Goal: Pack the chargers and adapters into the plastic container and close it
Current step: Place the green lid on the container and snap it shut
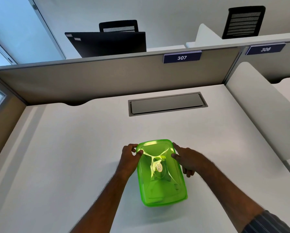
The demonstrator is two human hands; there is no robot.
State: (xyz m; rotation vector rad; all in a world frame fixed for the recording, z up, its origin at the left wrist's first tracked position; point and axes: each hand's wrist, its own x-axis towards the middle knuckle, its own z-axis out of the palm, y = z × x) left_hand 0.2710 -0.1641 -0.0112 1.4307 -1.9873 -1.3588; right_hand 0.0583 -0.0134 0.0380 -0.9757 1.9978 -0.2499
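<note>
Both hands are gripping the far end of the green plastic container (161,174), which is sitting on the white table (73,148) just in front of the person. Curled around the far left corner, the left hand (130,158) is pinching the rim between thumb and fingers; the right hand (185,158) is doing the same on the far right side, thumb on top of the lid (156,148) and fingers wrapping down the wall. Neither hand is spread open, and each is holding only the container.

Judging by the flush green top, the lid is already lying over the box, and the hands are probably pressing its far edge home. Contents are showing only as dim shapes through the tinted plastic, so whether every charger and adapter is inside cannot be told.

Several risks are looming. Pressure is going on at the far end only, so the near end may be lifting or staying unsealed. A bulky plug or cable loop beneath could be holding the lid proud. Hard pushing on the smooth table could also be sending the box skidding toward the person.
</note>
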